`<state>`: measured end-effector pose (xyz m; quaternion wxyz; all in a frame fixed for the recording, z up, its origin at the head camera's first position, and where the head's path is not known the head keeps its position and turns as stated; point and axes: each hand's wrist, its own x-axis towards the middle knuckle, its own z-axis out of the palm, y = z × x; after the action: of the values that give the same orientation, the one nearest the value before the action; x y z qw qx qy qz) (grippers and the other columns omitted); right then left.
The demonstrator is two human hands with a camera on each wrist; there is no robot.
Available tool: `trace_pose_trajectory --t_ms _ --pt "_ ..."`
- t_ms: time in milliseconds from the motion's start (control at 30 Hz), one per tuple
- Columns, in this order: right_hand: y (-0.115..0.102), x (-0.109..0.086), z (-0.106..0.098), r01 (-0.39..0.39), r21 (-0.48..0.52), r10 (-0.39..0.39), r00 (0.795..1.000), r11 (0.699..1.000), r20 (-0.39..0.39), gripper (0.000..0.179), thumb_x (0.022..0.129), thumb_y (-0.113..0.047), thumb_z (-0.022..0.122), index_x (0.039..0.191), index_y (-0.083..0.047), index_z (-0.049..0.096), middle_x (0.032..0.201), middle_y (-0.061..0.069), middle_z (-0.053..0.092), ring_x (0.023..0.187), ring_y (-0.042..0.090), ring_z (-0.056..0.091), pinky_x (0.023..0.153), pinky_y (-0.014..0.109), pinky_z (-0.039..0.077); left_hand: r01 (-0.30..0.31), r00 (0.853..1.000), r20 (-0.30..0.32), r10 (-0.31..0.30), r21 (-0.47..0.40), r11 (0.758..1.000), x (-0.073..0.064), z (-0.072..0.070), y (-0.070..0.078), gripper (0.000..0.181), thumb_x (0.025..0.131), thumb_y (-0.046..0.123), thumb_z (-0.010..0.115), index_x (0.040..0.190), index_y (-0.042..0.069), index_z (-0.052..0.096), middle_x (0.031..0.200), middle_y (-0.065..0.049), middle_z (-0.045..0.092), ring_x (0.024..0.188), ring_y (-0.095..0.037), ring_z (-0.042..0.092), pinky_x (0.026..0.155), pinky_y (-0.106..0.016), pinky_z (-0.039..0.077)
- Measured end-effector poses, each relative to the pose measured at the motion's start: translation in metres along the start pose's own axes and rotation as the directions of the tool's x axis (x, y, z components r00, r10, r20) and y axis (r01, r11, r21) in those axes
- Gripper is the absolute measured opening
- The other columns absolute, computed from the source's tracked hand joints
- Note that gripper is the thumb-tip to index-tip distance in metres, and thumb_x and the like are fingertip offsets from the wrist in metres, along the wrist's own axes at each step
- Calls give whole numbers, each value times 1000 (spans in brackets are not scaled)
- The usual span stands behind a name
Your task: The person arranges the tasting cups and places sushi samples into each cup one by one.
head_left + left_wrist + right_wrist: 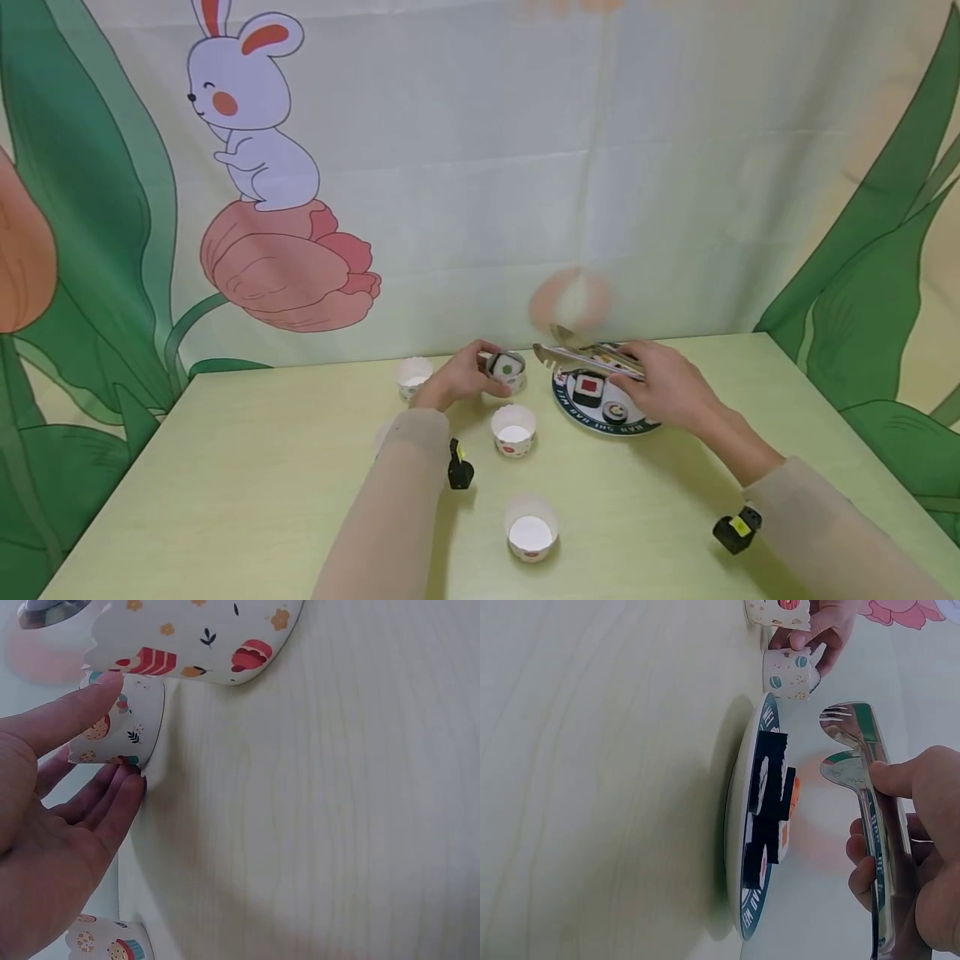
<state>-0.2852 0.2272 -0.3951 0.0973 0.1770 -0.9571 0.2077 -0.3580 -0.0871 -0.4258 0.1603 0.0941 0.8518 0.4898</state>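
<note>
My left hand [461, 375] is at a white patterned paper cup [124, 724] near the back of the table, thumb on one side and fingers on the other. A toy sushi roll [506, 365] with a green centre sits in that cup's mouth. My right hand [667, 383] grips metal serving tongs [877, 817], one tip forked and the other spoon-shaped. Their tips are apart with nothing between them, raised above the plate's left side. On the round blue-rimmed plate [577, 414] lie several sushi pieces [587, 388], partly hidden by the right hand.
More paper cups stand about: one at back left [414, 377], one in the middle [513, 431], one nearer the front [531, 529]. Another is mostly hidden behind the left forearm. A printed rabbit backdrop [450, 167] hangs along the table's back edge.
</note>
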Motion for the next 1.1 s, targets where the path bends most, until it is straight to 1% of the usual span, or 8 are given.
trace_pose_trajectory --t_ms 133,200,400,567,667,767,933,1100 --pt "4 -2 -2 -3 0 3 1000 1000 -2 44 98 -24 72 129 5 62 115 18 68 95 31 63 80 52 53 -1 1000 18 1 -19 1000 -1 -4 -2 70 86 6 84 145 6 45 122 -15 58 108 -26 56 103 -43 43" --pt "7 -3 -3 -3 1 3 1000 1000 -5 43 98 -24 72 128 5 63 114 18 68 94 30 63 80 52 53 -6 1000 21 6 -14 1000 -2 -5 -2 70 86 7 84 144 5 45 123 -16 58 108 -27 56 104 -44 43" --pt "9 -7 -8 -11 17 11 1000 1000 2 43 98 -26 72 127 4 64 110 15 68 86 25 60 73 45 51 -1 1000 17 1 41 999 -6 -8 -2 69 86 11 84 143 5 46 127 -16 58 112 -28 55 104 -44 44" --pt "12 -9 -12 -19 34 19 1000 999 4 43 97 -24 73 127 5 64 108 15 68 81 23 57 66 38 47 11 1000 28 -13 58 998 -8 -9 -3 66 87 13 84 141 5 45 127 -16 58 110 -27 55 101 -43 45" --pt "15 -10 -14 -17 35 17 1000 999 1 42 96 -25 75 125 5 65 106 14 69 80 23 57 64 36 45 16 999 28 -18 62 998 -8 -9 -4 67 88 14 83 141 3 44 128 -16 57 112 -28 55 101 -43 45" --pt "17 -11 -16 -12 30 12 1000 999 -1 43 95 -26 75 124 5 66 108 15 70 81 23 58 66 38 48 25 1000 11 -26 70 997 -9 -9 -5 70 88 14 84 142 2 42 131 -17 56 116 -29 55 104 -44 45" --pt "20 -18 -20 -4 17 5 1000 1000 -6 42 96 -24 74 123 7 66 112 19 71 90 28 64 76 49 54 50 999 -8 -50 89 995 -10 -9 -4 71 88 14 84 143 1 41 133 -18 56 118 -30 55 106 -44 44" --pt "25 -24 -23 17 16 -17 1000 1000 -5 41 95 -22 74 122 8 66 109 18 71 87 26 64 74 48 53 86 996 -19 -84 140 986 -15 -10 0 65 88 17 84 137 2 44 130 -16 57 112 -29 55 102 -44 45"
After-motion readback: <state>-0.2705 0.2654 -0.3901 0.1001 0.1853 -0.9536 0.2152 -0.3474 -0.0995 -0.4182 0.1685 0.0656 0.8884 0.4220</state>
